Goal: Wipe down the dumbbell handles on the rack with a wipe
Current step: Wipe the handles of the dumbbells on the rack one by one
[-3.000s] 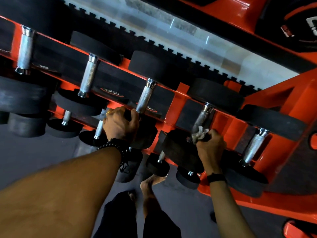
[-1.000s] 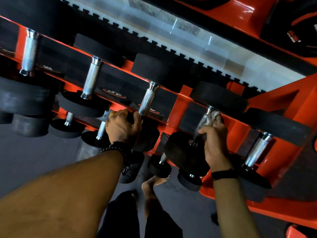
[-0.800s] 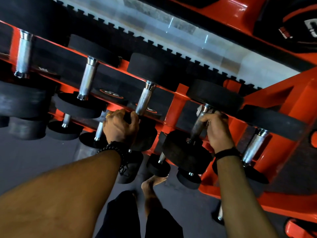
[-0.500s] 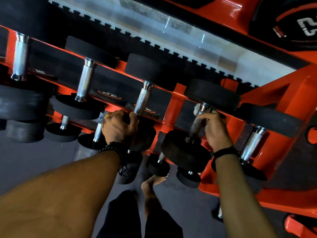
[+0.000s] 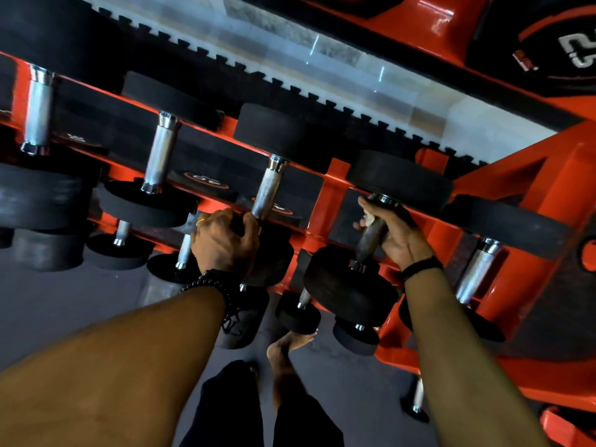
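Observation:
An orange rack (image 5: 325,191) holds a row of black dumbbells with steel handles. My right hand (image 5: 395,235) is wrapped round the upper part of one handle (image 5: 367,241), with a white wipe (image 5: 368,217) bunched between palm and metal. The lower part of that handle shows dark below my fingers. My left hand (image 5: 224,241) grips the near black head (image 5: 274,253) of the neighbouring dumbbell, just below its bright handle (image 5: 269,188). More handles stand to the left (image 5: 160,151) and to the right (image 5: 477,269).
A lower shelf carries smaller dumbbells (image 5: 298,312) under my arms. My bare foot (image 5: 287,345) stands on the grey floor beside the rack's base. A black weight plate (image 5: 554,43) sits top right on another orange frame.
My right hand slid with the wipe from the bottom of the handle up to its top end. My left hand has stayed on the neighbouring dumbbell's head.

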### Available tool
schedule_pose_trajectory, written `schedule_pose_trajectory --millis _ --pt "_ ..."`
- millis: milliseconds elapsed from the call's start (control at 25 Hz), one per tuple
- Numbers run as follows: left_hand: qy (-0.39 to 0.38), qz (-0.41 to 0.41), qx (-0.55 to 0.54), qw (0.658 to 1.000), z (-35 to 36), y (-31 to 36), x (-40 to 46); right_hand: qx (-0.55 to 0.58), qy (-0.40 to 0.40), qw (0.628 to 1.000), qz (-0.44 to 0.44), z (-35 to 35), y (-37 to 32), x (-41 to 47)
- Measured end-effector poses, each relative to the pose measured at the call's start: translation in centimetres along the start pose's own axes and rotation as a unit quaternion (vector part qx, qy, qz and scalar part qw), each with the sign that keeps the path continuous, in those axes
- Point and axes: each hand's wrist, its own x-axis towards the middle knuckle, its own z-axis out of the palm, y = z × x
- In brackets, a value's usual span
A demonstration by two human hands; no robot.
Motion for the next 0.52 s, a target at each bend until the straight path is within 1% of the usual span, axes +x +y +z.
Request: schedule_pose_trajectory --millis 160,200,240,280,320,360,400,440,480,520 --pt "0.0 0.005 0.018 1.0 0.1 0.0 0.1 -0.045 0.08 0.996 0.001 1.3 1.3 0.3" --pt "-0.002 0.003 0.02 1.0 0.0 -0.1 0.0 -0.064 0.102 0.993 -0.015 1.3 1.8 0.3" --pt "-0.003 -0.002 0.022 1.0 0.0 -0.1 0.0 -0.11 0.139 0.983 -0.054 1.2 2.3 0.4" --pt "-0.004 -0.01 0.024 1.0 0.0 0.0 0.0 -0.187 0.176 0.961 -0.104 1.2 2.6 0.2" --pt "-0.005 -0.015 0.026 1.0 0.0 0.0 -0.1 -0.275 0.218 0.924 -0.151 1.1 3.0 0.0" --pt "-0.006 -0.019 0.028 0.999 0.0 0.1 -0.1 -0.349 0.275 0.875 -0.192 1.2 3.2 -0.5" --pt "-0.007 -0.021 0.029 0.999 0.0 0.1 0.0 -0.391 0.327 0.832 -0.22 1.2 3.6 -0.9" --pt "-0.007 -0.022 0.029 0.999 0.0 0.2 0.0 -0.403 0.365 0.804 -0.239 1.2 3.9 -1.3" --pt "-0.009 -0.021 0.027 0.999 0.0 0.1 0.0 -0.391 0.385 0.794 -0.262 1.3 4.1 -1.8" --pt "-0.011 -0.018 0.025 0.999 0.1 0.1 0.1 -0.362 0.377 0.805 -0.281 1.5 4.4 -2.1"
